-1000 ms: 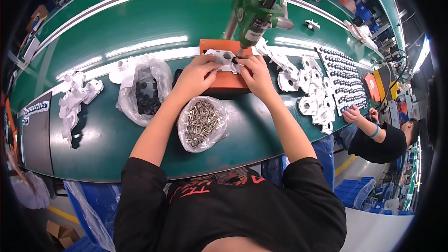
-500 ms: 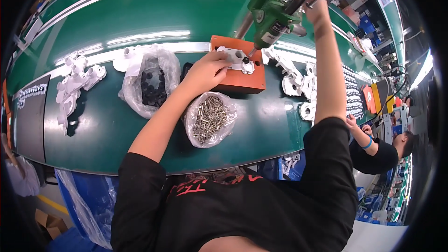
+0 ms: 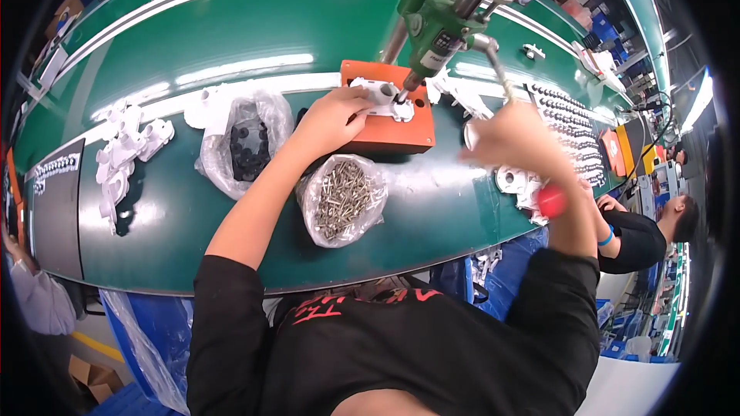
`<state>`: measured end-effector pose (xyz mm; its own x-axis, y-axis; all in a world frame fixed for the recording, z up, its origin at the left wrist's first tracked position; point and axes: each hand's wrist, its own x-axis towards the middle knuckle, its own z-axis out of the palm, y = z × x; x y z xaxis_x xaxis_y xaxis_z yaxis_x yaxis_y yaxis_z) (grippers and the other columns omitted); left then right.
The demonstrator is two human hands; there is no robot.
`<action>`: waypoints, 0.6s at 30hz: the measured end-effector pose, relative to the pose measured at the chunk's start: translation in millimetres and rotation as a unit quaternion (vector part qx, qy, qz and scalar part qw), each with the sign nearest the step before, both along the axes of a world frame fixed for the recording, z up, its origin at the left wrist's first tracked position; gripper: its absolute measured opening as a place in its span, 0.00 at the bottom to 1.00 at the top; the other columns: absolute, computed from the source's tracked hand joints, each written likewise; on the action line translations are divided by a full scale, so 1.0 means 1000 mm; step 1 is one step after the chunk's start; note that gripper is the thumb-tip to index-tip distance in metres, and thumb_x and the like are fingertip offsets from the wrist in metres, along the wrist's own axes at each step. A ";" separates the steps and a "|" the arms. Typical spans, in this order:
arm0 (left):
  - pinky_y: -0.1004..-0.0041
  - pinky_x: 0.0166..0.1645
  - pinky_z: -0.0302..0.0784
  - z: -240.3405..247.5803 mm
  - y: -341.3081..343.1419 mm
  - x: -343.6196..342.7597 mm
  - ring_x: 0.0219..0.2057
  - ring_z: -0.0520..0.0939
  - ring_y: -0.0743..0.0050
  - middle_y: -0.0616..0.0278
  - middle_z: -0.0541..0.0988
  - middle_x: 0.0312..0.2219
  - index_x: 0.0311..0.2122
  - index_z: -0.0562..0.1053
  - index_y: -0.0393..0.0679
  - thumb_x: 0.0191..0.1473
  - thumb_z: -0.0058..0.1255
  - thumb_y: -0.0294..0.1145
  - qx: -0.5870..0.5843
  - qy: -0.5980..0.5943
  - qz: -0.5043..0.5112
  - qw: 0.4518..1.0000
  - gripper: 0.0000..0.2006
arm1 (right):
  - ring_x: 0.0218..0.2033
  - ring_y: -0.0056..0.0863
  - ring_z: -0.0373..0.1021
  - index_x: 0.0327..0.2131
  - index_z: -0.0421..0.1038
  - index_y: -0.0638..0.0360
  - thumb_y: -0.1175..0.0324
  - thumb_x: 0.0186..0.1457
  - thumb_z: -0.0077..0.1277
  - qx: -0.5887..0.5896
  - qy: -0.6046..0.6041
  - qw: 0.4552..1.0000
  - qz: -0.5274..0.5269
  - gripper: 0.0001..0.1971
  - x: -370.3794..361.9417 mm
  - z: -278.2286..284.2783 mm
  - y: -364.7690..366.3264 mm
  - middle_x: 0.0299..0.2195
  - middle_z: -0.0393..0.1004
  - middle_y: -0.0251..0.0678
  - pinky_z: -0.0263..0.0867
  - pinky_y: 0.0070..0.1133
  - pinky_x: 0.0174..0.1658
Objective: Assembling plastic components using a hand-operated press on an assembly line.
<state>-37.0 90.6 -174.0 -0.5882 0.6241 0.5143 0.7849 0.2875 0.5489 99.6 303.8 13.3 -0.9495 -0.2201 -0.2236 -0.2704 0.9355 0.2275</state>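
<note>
My left hand (image 3: pixel 333 117) holds a white plastic part (image 3: pixel 379 94) against the top of an orange fixture block (image 3: pixel 393 132), its fingers closed on the part's left end. Over the part's right end stands a green bench press (image 3: pixel 436 35), its tip down at a small black piece (image 3: pixel 401 98) in the part. My right hand (image 3: pixel 518 137), smeared by motion, is closed round the press's metal lever (image 3: pixel 499 69). The lever's red ball knob (image 3: pixel 551 200) shows in front of my right forearm.
A bag of metal pins (image 3: pixel 343 199) stands before the block, a bag of black pieces (image 3: pixel 250 142) to its left. White parts (image 3: pixel 123 146) pile up at left and right (image 3: pixel 518 179). Rows of black-and-white pieces (image 3: pixel 566 127) lie far right, near a co-worker (image 3: pixel 640 235).
My right hand has swung from the top of the press down toward me with the lever. The press tip has come down onto the part. My left hand stays on the part.
</note>
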 end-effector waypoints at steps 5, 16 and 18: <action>0.66 0.46 0.70 0.029 0.008 -0.007 0.43 0.75 0.55 0.55 0.74 0.42 0.45 0.71 0.47 0.46 0.51 0.40 -0.102 -0.145 0.027 0.984 0.19 | 0.14 0.32 0.67 0.30 0.70 0.53 0.56 0.48 0.52 -0.183 0.088 0.976 0.077 0.12 0.006 -0.020 0.000 0.11 0.67 0.32 0.62 0.27 0.20; 0.68 0.40 0.72 0.070 0.038 -0.017 0.37 0.77 0.56 0.51 0.75 0.35 0.37 0.70 0.39 0.38 0.56 0.43 -0.194 -0.113 0.012 0.974 0.22 | 0.22 0.20 0.62 0.35 0.67 0.54 0.44 0.53 0.45 -0.879 0.216 0.422 0.059 0.22 -0.083 0.039 0.048 0.20 0.66 0.27 0.60 0.21 0.25; 0.67 0.37 0.71 0.075 0.046 -0.018 0.33 0.77 0.56 0.53 0.76 0.29 0.32 0.69 0.39 0.37 0.56 0.42 -0.189 -0.069 0.009 0.980 0.19 | 0.23 0.19 0.62 0.33 0.67 0.53 0.43 0.51 0.46 -0.806 0.247 0.537 -0.029 0.22 -0.134 0.020 0.097 0.21 0.66 0.27 0.58 0.20 0.24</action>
<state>-54.6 137.0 -99.1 -0.6478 0.7438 0.1644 0.7043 0.5026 0.5013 -34.6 400.8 33.5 -0.8212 0.2833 0.4954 -0.5094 0.0274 -0.8601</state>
